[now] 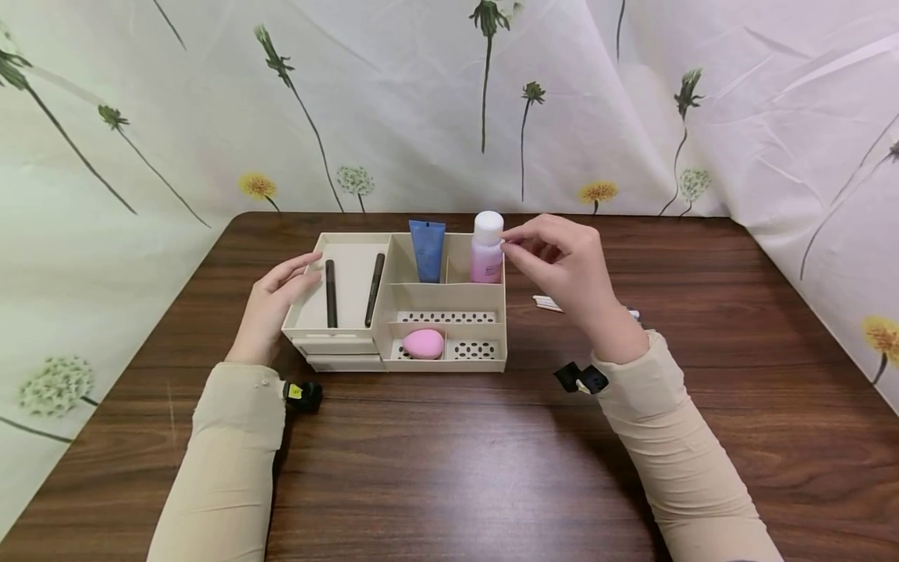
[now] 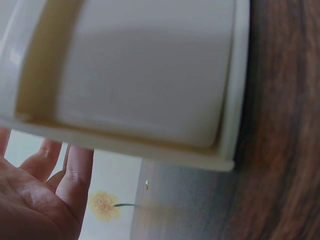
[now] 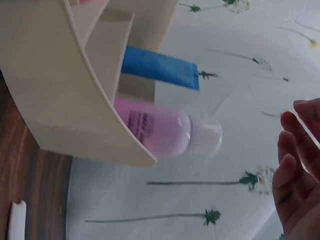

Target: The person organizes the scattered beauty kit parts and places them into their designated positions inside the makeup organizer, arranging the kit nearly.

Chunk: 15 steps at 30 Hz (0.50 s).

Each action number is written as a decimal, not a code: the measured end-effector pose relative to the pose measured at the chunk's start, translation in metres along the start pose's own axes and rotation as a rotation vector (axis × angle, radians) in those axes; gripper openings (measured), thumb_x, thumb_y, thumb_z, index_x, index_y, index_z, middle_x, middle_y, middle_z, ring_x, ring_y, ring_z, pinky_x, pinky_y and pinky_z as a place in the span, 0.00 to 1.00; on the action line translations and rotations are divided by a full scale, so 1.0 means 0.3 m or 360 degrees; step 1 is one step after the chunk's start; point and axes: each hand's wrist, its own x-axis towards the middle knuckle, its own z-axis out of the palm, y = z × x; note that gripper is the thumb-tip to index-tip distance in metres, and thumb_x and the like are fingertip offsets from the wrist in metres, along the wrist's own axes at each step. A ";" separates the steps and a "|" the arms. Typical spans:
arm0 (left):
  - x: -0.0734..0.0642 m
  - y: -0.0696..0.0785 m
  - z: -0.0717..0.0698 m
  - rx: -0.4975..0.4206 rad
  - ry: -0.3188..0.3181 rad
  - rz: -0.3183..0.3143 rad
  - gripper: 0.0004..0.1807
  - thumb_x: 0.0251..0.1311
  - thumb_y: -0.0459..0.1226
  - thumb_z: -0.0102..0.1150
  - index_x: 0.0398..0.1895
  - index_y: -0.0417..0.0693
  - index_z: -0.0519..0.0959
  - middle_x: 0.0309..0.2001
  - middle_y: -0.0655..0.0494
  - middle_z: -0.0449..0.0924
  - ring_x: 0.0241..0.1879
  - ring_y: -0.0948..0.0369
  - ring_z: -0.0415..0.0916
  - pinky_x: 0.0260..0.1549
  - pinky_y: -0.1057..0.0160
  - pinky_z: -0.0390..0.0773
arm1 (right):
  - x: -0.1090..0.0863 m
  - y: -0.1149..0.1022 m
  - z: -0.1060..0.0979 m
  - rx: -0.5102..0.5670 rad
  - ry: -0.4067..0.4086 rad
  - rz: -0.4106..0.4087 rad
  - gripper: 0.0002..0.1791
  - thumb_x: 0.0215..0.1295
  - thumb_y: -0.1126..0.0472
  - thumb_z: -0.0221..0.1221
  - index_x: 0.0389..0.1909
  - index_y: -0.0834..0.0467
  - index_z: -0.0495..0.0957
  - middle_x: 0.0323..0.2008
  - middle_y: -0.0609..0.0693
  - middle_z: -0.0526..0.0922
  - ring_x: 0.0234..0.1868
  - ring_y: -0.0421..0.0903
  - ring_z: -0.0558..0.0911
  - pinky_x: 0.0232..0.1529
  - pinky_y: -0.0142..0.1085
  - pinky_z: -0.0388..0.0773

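Note:
A cream desktop organizer (image 1: 442,365) stands on the table, its left side a flat tray with two black pens (image 1: 332,293). My left hand (image 1: 272,303) rests its fingers along the tray's left rim. Upright in the back right compartment is a bottle (image 1: 486,254) of pink liquid with a white cap, beside a blue squeeze tube (image 1: 428,251). My right hand (image 1: 565,257) hovers just right of the bottle; the right wrist view shows a gap between its loosely bent fingers and the cap. A pink makeup sponge (image 1: 424,343) lies in a front compartment.
Several thin white sticks (image 1: 547,303) lie on the brown wooden table (image 1: 449,468) under my right hand. A white cloth (image 1: 421,101) with a dandelion print hangs behind the table.

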 end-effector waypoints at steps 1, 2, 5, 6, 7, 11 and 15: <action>-0.001 0.000 0.000 0.0003 0.0004 0.0000 0.27 0.65 0.55 0.59 0.67 0.67 0.74 0.67 0.60 0.69 0.66 0.62 0.64 0.70 0.49 0.59 | 0.000 0.000 -0.010 -0.0015 0.0004 0.0052 0.05 0.55 0.73 0.68 0.33 0.64 0.87 0.27 0.54 0.85 0.21 0.36 0.73 0.25 0.25 0.71; -0.001 0.000 0.001 -0.0002 0.0006 0.0002 0.27 0.65 0.55 0.60 0.67 0.67 0.74 0.66 0.60 0.69 0.66 0.62 0.64 0.70 0.50 0.59 | 0.001 -0.001 -0.019 -0.0024 0.0008 0.0112 0.05 0.55 0.72 0.68 0.33 0.64 0.87 0.27 0.52 0.86 0.21 0.36 0.74 0.25 0.25 0.72; 0.000 0.001 0.003 -0.0034 0.0012 0.0012 0.26 0.64 0.54 0.61 0.66 0.66 0.75 0.64 0.62 0.71 0.64 0.64 0.65 0.69 0.53 0.59 | 0.005 0.001 -0.051 -0.0050 0.0019 0.0295 0.04 0.56 0.70 0.69 0.34 0.62 0.88 0.26 0.41 0.85 0.21 0.36 0.74 0.26 0.26 0.72; 0.000 0.001 0.005 -0.0051 0.0014 0.0015 0.26 0.64 0.53 0.61 0.65 0.66 0.75 0.63 0.62 0.71 0.63 0.65 0.65 0.68 0.54 0.60 | 0.006 0.002 -0.062 -0.0052 0.0022 0.0354 0.04 0.56 0.69 0.69 0.34 0.62 0.88 0.26 0.37 0.83 0.21 0.36 0.74 0.26 0.26 0.72; 0.001 0.001 0.005 -0.0059 0.0015 0.0018 0.26 0.64 0.53 0.62 0.65 0.66 0.76 0.63 0.63 0.72 0.63 0.65 0.65 0.68 0.55 0.60 | 0.008 0.004 -0.073 -0.0054 0.0022 0.0401 0.04 0.57 0.68 0.69 0.34 0.62 0.88 0.25 0.33 0.82 0.21 0.36 0.74 0.25 0.26 0.71; 0.000 0.000 0.004 -0.0059 0.0019 0.0012 0.26 0.64 0.53 0.62 0.65 0.66 0.76 0.62 0.64 0.72 0.63 0.65 0.65 0.68 0.54 0.60 | 0.012 0.012 -0.117 -0.0085 0.0004 0.0555 0.07 0.58 0.64 0.70 0.36 0.63 0.88 0.21 0.28 0.79 0.21 0.35 0.72 0.24 0.26 0.69; -0.001 -0.004 0.002 -0.0028 0.0019 0.0010 0.27 0.64 0.55 0.61 0.66 0.67 0.75 0.64 0.64 0.71 0.64 0.64 0.64 0.69 0.52 0.59 | 0.013 0.022 -0.155 -0.0120 -0.0024 0.0701 0.10 0.58 0.61 0.70 0.38 0.62 0.87 0.20 0.29 0.80 0.21 0.35 0.74 0.24 0.26 0.70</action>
